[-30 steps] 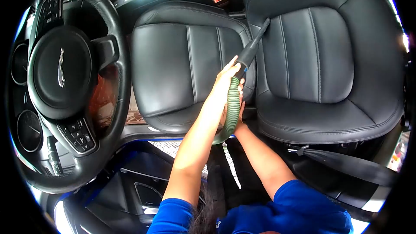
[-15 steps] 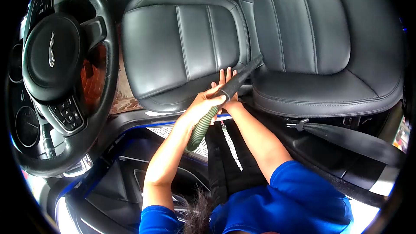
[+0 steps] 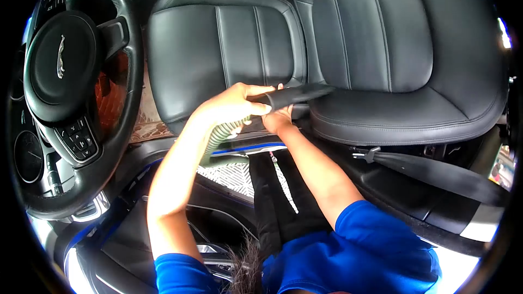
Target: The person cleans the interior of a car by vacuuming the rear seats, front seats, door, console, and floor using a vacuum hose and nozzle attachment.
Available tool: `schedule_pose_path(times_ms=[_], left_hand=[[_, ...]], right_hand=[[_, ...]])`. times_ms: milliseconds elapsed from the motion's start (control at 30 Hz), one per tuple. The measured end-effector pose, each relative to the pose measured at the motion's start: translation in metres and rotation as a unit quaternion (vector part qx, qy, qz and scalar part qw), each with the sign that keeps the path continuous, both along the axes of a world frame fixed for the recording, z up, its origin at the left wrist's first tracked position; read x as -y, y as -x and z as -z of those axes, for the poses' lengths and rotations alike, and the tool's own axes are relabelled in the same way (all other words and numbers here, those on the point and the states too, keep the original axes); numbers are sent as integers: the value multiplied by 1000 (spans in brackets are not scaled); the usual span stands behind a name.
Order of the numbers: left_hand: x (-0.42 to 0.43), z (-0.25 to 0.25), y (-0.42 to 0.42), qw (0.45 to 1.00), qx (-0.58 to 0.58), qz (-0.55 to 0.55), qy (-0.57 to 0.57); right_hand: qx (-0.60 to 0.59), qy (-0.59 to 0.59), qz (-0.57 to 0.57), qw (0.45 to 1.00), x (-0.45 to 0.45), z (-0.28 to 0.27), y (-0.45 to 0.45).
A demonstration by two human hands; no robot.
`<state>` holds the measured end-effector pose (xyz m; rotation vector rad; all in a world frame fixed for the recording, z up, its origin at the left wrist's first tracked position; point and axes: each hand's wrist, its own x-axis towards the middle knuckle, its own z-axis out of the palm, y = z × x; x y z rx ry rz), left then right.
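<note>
By cushion edge, left hand grips nozzle.

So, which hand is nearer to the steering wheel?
Left. The left hand, at the rear of the nozzle, is nearer the steering wheel; the right hand is farther away, toward the seatback.

Ahead of my grip: black, smooth, stitched leather-look seat cushion, satin sheen. In my grip: matt black plastic-looking flat nozzle; behind it, ribbed green plastic-looking hose.
</note>
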<state>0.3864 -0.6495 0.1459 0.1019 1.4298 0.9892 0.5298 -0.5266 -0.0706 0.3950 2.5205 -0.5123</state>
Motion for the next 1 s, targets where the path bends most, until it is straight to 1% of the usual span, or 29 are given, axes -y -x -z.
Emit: schedule_pose_path(times_ms=[33,67,133,167,200,233,300,333,400,433,467,500,533,567,600,667,700,733,800,833,867,933,967,1000], left_hand=[[-2,-7,7,997,-50,23,48],[2,-6,8,997,-52,20,49],[10,-3,10,991,-127,-25,44],[8,-2,8,981,-155,-113,-14],[-1,-3,10,968,-183,-170,-20],[-17,-5,14,950,-249,-189,12],[-52,16,28,900,-401,-128,117],[-66,44,31,864,-477,-74,144],[-84,82,2,828,-544,-2,134],[-84,80,-17,848,-518,19,113],[-77,77,-39,864,-493,42,93],[-65,73,-62,868,-483,71,89],[-49,67,-83,871,-473,99,86],[-36,56,-100,882,-446,117,100],[-24,45,-112,891,-418,133,114],[-9,28,-124,897,-396,149,130],[-6,22,-124,903,-386,140,124],[-6,17,-124,904,-385,138,127],[-6,9,-115,915,-366,109,131],[0,4,-107,919,-360,94,134],[15,9,-101,924,-353,89,117],[56,7,-101,897,-425,85,90],[65,-25,-92,938,-306,58,155],[72,-64,-80,958,-183,31,217]], right_hand=[[221,-14,-17,975,1,-34,19],[172,3,21,985,1,-29,15],[16,-4,56,998,6,-25,3],[-15,8,72,997,7,-20,-1],[-16,3,68,998,6,-21,-1],[-14,2,70,997,7,-22,-2],[-17,0,68,998,6,-21,0],[-43,7,72,996,5,-19,-2],[-108,4,77,991,5,-19,-10],[-182,56,114,975,3,-26,-16],[-255,111,153,948,1,-32,-20],[-308,141,193,921,4,1,-37],[-380,320,336,800,14,5,-56],[-314,433,472,701,12,-14,-61],[-231,526,586,572,7,-40,-58],[-120,664,629,387,0,-71,-51],[-59,742,543,389,-5,-90,-39],[5,706,574,416,-6,-84,-26],[32,642,626,440,-3,-77,-6],[32,631,667,395,9,-80,1],[41,609,699,372,24,-83,8],[83,599,704,372,65,-84,8],[96,581,718,371,87,-107,16],[106,565,730,368,108,-135,29]])
